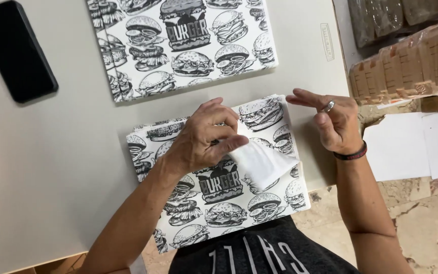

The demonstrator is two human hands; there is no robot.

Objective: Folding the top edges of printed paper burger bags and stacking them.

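Pale grey table (67,167) carries a near stack of burger-printed paper sheets (224,203), overhanging its near edge. Left hand (204,137) pinches the top sheet's folded white corner (262,162) in a closed grip. Right hand (333,122) hovers just beside, fingers spread, holding nothing. Another printed stack (183,43) lies far; black phone (16,50) far left.

Only 1 camera is at work, worn on the person's head and looking steeply down, close over the left hand (206,137) and right hand (333,122). The table (51,167) edge runs just beneath them; floor shows beyond the right hand.
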